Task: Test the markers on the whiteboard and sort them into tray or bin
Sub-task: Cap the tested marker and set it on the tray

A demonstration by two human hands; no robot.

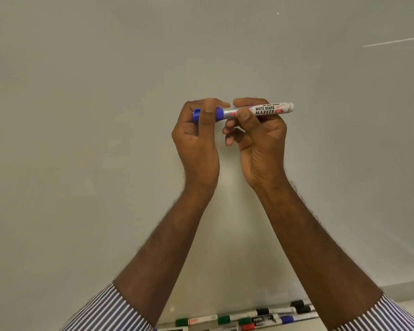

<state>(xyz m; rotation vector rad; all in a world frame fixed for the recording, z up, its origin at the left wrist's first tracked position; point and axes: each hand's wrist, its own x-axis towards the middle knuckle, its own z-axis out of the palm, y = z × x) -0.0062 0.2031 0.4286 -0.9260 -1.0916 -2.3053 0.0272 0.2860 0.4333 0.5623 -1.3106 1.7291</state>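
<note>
A whiteboard marker (268,110) with a white labelled barrel and a blue cap (219,113) is held level in front of the whiteboard (105,115). My left hand (197,137) grips the blue cap end, thumb across it. My right hand (261,139) pinches the barrel just right of the cap. The cap sits on the marker. The board's surface around the hands bears no fresh ink.
Along the bottom edge, the tray (304,315) of the board holds several markers: green-capped (182,322), black-capped (296,303), a blue-capped one (287,319) and a red-capped one (247,327). A faint white streak (394,41) marks the board at upper right.
</note>
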